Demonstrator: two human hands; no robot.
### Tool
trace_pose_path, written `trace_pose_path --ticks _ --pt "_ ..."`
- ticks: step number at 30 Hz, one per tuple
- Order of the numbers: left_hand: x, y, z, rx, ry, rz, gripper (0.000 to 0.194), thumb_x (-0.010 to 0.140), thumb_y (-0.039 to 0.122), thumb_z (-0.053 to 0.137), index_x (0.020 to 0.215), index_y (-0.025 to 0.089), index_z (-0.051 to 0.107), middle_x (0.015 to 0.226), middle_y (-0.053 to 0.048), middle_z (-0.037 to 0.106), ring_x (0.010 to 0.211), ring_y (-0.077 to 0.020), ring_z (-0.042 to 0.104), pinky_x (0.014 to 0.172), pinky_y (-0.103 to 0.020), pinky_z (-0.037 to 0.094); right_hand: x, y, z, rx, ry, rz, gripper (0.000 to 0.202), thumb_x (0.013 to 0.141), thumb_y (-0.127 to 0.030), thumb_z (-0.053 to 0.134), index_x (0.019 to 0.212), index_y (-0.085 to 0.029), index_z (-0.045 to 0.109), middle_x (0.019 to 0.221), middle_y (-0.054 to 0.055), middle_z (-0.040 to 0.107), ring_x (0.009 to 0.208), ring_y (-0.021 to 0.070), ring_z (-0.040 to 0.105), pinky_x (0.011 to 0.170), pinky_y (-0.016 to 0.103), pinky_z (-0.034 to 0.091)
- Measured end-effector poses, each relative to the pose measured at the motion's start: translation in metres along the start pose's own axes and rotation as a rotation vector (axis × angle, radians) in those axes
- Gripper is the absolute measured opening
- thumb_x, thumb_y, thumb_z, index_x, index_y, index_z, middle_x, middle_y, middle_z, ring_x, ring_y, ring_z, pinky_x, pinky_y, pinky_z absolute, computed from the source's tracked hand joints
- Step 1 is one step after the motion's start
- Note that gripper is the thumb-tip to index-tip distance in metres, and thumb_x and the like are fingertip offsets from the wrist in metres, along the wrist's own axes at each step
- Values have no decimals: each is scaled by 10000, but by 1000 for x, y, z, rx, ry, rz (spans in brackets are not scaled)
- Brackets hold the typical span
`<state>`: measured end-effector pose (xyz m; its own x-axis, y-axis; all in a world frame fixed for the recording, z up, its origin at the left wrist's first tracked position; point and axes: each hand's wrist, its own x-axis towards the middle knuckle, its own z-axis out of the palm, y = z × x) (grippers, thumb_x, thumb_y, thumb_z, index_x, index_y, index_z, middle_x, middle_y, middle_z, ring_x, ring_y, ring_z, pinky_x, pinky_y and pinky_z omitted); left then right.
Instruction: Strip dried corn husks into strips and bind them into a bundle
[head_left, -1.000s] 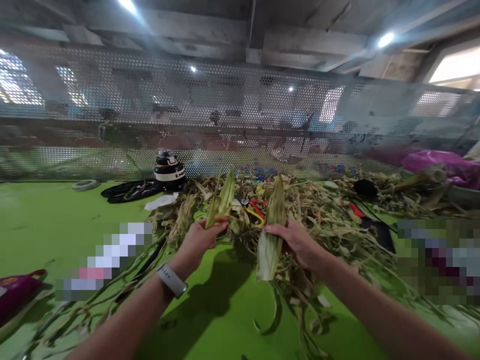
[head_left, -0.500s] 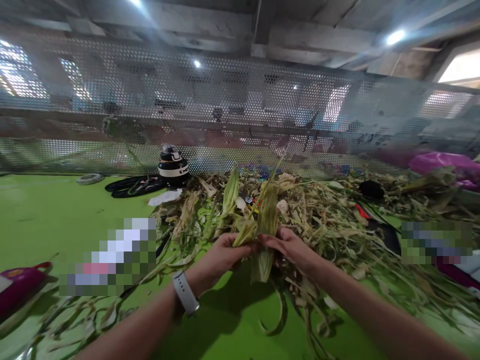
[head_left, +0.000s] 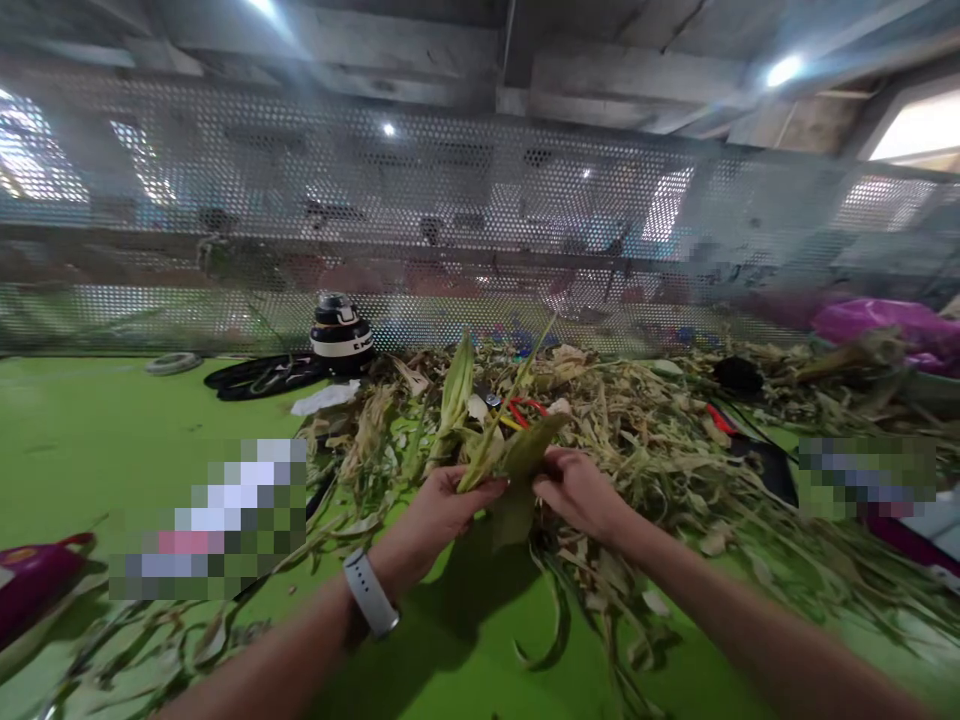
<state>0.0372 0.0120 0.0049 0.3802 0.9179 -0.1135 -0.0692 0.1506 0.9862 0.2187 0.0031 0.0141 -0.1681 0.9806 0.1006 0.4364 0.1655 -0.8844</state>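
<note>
My left hand (head_left: 446,510), with a pale watch band on the wrist, pinches folded corn husks (head_left: 480,468) between thumb and fingers. A broad green-brown corn husk leaf (head_left: 529,452) slants up between my two hands. My right hand (head_left: 583,495) is closed on the right side of this leaf, its fingertips partly hidden. Just beyond my left hand, a pale green husk bundle (head_left: 457,385) points upward. Behind the leaf lies a tool with red and yellow handles (head_left: 527,406), partly covered.
Loose dry husks (head_left: 645,440) spread over the green tabletop (head_left: 450,640). A black bottle with a white band (head_left: 342,347) stands at the back left, beside a flat black item (head_left: 259,377). A perforated metal screen (head_left: 450,200) rises behind; a purple bag (head_left: 885,325) sits far right.
The broad leaf has tipped from upright to a rightward slant and sits lower. My right hand has moved slightly right, away from my left, uncovering more of the red handles.
</note>
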Motion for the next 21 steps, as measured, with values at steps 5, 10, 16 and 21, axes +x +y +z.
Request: trace_pose_path --ticks 5,10,16,21 --pt "0 -1 -1 27 19 25 255 616 363 724 663 120 664 539 30 525 403 -29 297 381 -178 216 3 2 -4 72 26 81 76 694 -167 426 684 -174 502 554 -51 453 448 83 448 441 192 403" --pt "2 -2 -1 34 40 20 256 610 356 716 598 122 613 478 61 435 385 -23 258 372 -174 202 0 -3 -2 32 87 -5 155 730 -303 560 802 -178 503 639 -40 483 560 99 480 503 199 407" --pt "5 -3 -7 -9 46 -6 261 622 355 711 611 137 569 464 85 346 396 -31 241 364 -170 185 8 12 -5 -71 64 -17 163 795 -308 470 776 -161 538 682 1 552 533 108 519 525 228 446" --pt "7 -5 -8 -24 60 -19 266 621 352 708 596 145 543 452 91 329 384 -32 232 360 -177 189 5 2 -9 28 58 58 193 786 -344 509 814 -157 544 692 1 566 524 106 528 496 219 454"
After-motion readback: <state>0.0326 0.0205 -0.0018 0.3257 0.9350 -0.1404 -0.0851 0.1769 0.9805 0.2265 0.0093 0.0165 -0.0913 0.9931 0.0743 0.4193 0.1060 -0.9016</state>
